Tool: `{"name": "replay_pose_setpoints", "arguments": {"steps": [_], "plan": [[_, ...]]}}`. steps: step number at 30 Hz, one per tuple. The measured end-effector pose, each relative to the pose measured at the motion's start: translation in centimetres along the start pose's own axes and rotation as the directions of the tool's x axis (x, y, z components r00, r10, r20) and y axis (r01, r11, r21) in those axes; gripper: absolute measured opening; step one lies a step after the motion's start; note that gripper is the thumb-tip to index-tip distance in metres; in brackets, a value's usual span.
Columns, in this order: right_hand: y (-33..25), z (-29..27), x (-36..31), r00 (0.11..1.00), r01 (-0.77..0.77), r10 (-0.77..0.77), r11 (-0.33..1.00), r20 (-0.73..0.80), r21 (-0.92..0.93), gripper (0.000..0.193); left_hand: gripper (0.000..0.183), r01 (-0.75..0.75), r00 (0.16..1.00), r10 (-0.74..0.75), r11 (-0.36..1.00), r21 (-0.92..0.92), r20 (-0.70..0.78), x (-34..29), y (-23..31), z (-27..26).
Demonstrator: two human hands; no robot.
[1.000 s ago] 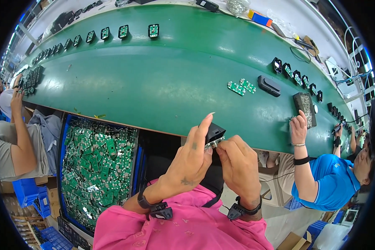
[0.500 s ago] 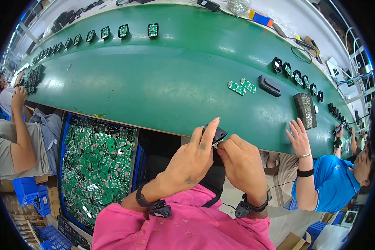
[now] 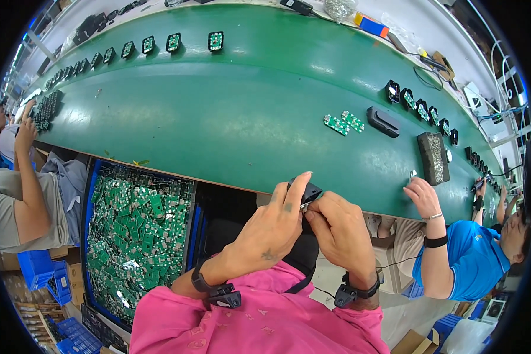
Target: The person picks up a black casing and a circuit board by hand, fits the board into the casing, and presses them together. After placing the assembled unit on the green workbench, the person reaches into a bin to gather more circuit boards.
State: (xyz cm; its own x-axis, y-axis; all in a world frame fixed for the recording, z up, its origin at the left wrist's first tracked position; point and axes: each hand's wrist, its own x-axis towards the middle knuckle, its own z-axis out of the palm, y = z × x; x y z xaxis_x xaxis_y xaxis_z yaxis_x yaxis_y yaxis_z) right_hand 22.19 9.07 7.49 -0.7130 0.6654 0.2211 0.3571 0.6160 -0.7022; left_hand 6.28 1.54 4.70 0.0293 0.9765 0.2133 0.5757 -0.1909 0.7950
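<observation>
My left hand [image 3: 269, 227] is closed around a small black plastic case [image 3: 310, 192], its index finger stretched along the side. The case is tilted above the table's near edge. My right hand [image 3: 341, 233] is closed, with thumb and forefinger pinched at the case's lower edge. Something small and silvery shows between the two hands; fingers hide most of it. Farther off on the table, two green circuit boards [image 3: 336, 124] lie beside a closed black case [image 3: 383, 121].
A blue-rimmed bin of loose circuit boards [image 3: 141, 230] stands below the edge at left. Black cases with boards [image 3: 216, 41] line the far side. At right, a co-worker's hand [image 3: 422, 197] holds a small pale piece near a dark block [image 3: 432, 158].
My right hand has shifted slightly at the case, which stays in my left. The co-worker's spread hand at right has closed on a small pale piece.
</observation>
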Motion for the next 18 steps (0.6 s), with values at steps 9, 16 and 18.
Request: {"name": "replay_pose_setpoints", "arguments": {"steps": [9,16,18], "plan": [[1.5,2.2,-0.9,0.885,-0.213,0.235,0.972,-0.402,0.097,0.007,0.060,0.238,0.964,-0.240,0.576,-0.782,0.117,0.3,-1.2,0.7],[0.7,5.0,-1.9,0.847,-0.322,0.481,0.804,-0.227,0.501,0.013,0.035,0.182,0.888,-0.457,0.247,-0.952,0.051,0.0,-1.1,1.7],[0.2,5.6,-2.0,0.867,-0.161,0.454,0.643,-0.204,0.748,0.014,0.035,0.150,0.850,-0.525,0.303,-0.941,-0.034,-0.3,-1.6,2.0]]}}
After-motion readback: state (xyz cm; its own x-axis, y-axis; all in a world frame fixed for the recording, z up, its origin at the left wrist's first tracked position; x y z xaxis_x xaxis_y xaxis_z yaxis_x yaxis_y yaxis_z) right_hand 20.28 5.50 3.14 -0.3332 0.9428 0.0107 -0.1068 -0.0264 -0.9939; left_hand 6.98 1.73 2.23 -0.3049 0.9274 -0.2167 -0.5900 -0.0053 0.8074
